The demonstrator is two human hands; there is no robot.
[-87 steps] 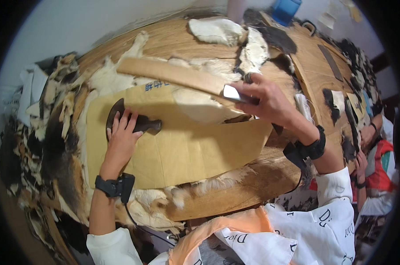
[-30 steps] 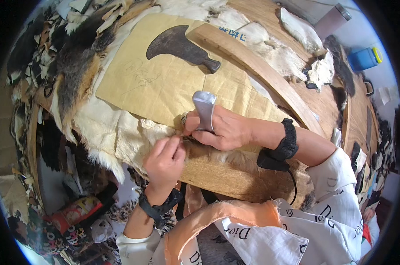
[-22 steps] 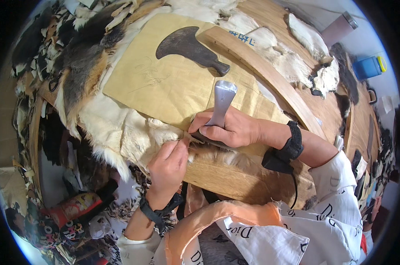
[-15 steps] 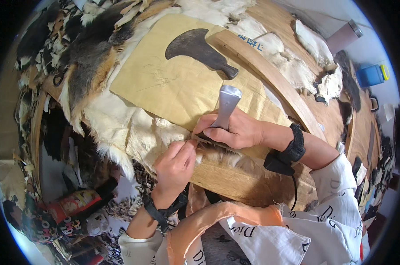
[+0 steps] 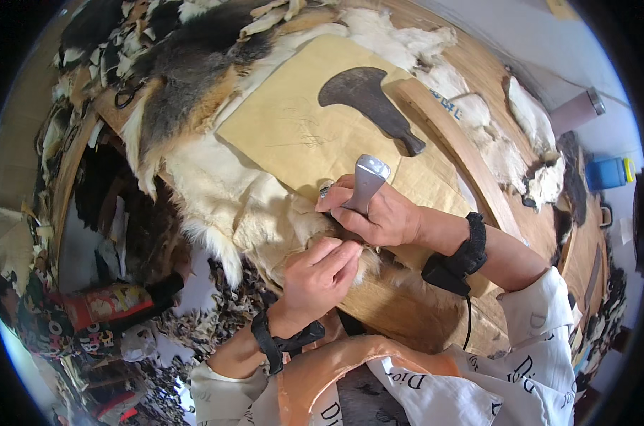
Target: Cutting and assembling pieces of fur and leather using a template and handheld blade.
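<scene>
My right hand (image 5: pixel 380 216) is wrapped round a silver-handled tool (image 5: pixel 368 186) whose flared end points up. Its lower part is hidden by my fingers. My left hand (image 5: pixel 316 277) is closed in a pinch just below and left of it, at the edge of a pale fur pelt (image 5: pixel 226 199). The two hands nearly touch. The pinched bit is hidden by my fingers. Under and beyond my right hand, a sheet of yellow-brown paper (image 5: pixel 265 142) lies on the pelt. On the paper lies a dark fan-shaped blade (image 5: pixel 357 92) with a short stem.
A curved wooden strip (image 5: pixel 457 153) lies right of the blade. Dark and tan fur (image 5: pixel 187 92) is at the far left. A pink cylinder (image 5: pixel 577 112) and a blue container with a yellow lid (image 5: pixel 606 174) stand at the right. Fur scraps (image 5: pixel 222 305) lie below the table's edge.
The view has shifted, so the paper and blade sit farther right in it. My left hand has moved right, closer under my right hand. Both hands keep their hold.
</scene>
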